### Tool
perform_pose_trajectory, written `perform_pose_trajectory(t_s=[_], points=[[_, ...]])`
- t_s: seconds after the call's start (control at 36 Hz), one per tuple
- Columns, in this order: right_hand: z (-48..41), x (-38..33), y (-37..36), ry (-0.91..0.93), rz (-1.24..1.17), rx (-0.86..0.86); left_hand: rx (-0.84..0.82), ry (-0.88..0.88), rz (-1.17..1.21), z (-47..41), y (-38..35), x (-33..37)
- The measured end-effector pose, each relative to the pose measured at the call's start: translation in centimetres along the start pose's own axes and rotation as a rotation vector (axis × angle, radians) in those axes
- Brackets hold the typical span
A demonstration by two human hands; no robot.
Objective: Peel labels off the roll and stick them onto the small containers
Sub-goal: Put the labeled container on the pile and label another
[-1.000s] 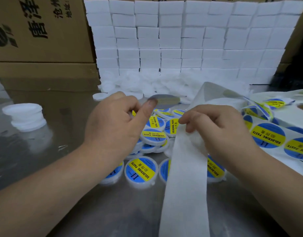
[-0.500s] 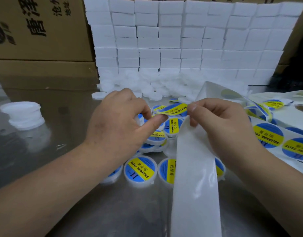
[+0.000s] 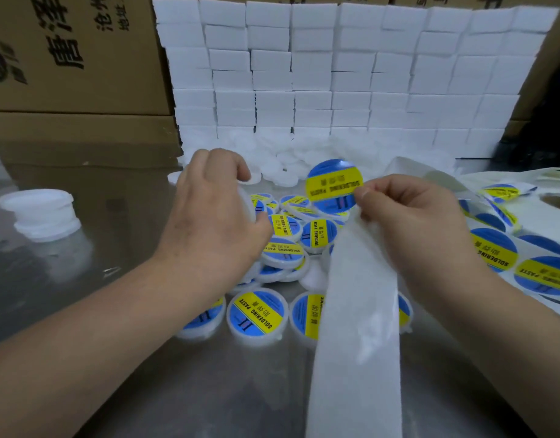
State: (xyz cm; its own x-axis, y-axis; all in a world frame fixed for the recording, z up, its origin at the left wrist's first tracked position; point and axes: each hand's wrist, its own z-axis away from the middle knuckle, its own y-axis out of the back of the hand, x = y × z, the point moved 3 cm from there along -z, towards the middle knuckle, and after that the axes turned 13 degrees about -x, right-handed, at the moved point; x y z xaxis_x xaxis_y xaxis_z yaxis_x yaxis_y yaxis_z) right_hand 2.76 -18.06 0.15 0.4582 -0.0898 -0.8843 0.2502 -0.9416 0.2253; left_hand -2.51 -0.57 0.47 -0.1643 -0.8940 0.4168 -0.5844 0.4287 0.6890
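Since its sticky back must touch nothing yet, the label (image 3: 334,184) is pinched by one edge in the right hand's (image 3: 411,222) thumb and forefinger, raised above the strip (image 3: 357,311). The left hand (image 3: 215,216) curls round what looks like a blank container (image 3: 247,203), probably next to be labelled, over the finished ones (image 3: 256,314).

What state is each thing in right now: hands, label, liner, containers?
left hand: curled round a white container, mostly hidden
right hand: pinches the peeled label by its edge
peeled label: off the liner, held up in the air
liner: bare strip, trailing toward the camera
labelled containers: piled on the table
unpeeled labels: on the liner at right
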Motion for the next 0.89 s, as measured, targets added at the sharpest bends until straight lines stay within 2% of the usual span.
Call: perform_pose_trajectory(t_s=[0.08,0.19,0.31,0.39,0.5,0.64,0.72,0.83,0.89], points=[[-0.2,-0.2,0.5,-0.009,-0.075,0.047,0.012,0.029,0.173,-0.2,0.0,-0.4],[0.2,0.1,-0.4,0.001,-0.022,-0.048,-0.068,0.023,0.478,-0.1,-0.5,-0.4],[0.3,0.0,-0.9,0.015,-0.009,-0.153,-0.160,0.016,0.555,0.1,-1.0,-0.3],[0.4,0.0,-0.9,0.025,-0.017,-0.193,-0.154,0.021,0.608,0.1,-1.1,-0.5],[0.4,0.0,-1.2,0.014,-0.021,-0.263,-0.177,0.112,0.904,0.1,-1.7,-0.7],[0.6,0.1,-1.8,0.002,-0.049,-0.331,-0.214,0.163,1.045,0.0,-1.9,-0.2],[0.6,0.3,-1.9,-0.005,-0.051,-0.348,-0.242,0.201,1.146,-0.2,-2.0,0.0],[0.5,0.5,-1.8,-0.022,-0.052,-0.332,-0.306,0.235,1.401,-0.3,-2.3,0.1],[0.5,0.5,-1.8,-0.023,-0.064,-0.327,-0.352,0.234,1.437,-0.1,-2.3,0.3]])
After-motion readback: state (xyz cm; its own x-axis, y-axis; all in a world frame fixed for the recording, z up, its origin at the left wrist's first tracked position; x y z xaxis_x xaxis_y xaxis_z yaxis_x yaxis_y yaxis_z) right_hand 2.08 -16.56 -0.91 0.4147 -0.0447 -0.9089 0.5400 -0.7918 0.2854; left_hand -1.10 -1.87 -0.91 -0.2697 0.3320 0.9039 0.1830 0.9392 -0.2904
